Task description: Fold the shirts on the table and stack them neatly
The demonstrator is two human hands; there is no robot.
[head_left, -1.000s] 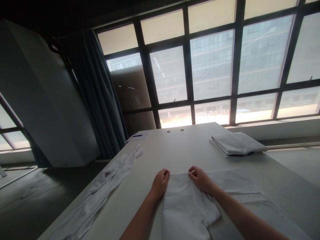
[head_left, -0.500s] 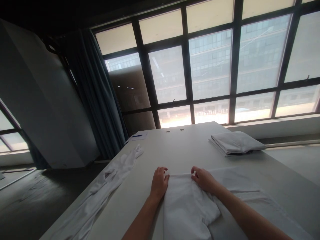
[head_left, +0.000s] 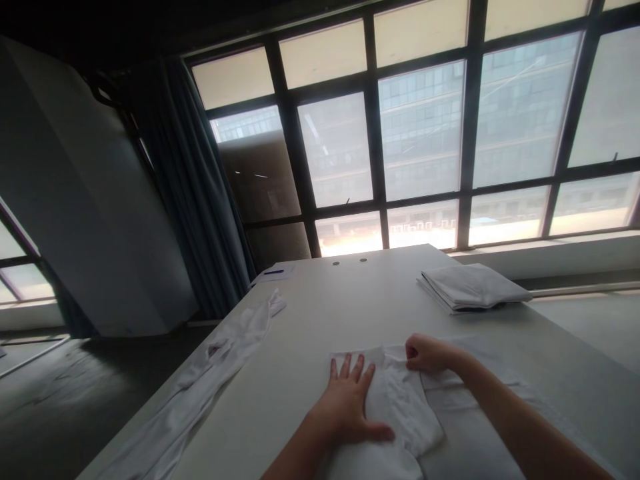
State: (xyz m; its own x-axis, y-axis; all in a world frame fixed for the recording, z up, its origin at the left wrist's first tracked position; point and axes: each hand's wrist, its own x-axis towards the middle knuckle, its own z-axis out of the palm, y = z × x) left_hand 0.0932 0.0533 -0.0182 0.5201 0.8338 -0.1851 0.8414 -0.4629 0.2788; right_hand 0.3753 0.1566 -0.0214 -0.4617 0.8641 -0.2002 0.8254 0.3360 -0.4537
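Note:
A white cloth garment lies partly folded on the near part of the white table, its exact kind unclear. My left hand presses flat on it with the fingers spread. At the far edge of the folded part, my right hand is closed, pinching the white cloth between thumb and fingers. More thin white cloth spreads out beneath my right forearm. Wrinkles run through the cloth between the two hands.
A folded white cloth stack sits at the table's right edge. Crumpled white cloth stretches along the left edge. Paper with a blue pen lies at the far left corner of the table. Windows and a dark curtain stand beyond.
My left hand has moved from the cloth's left edge onto its top and spread flat. My right hand has shifted right and closed on the cloth's far edge.

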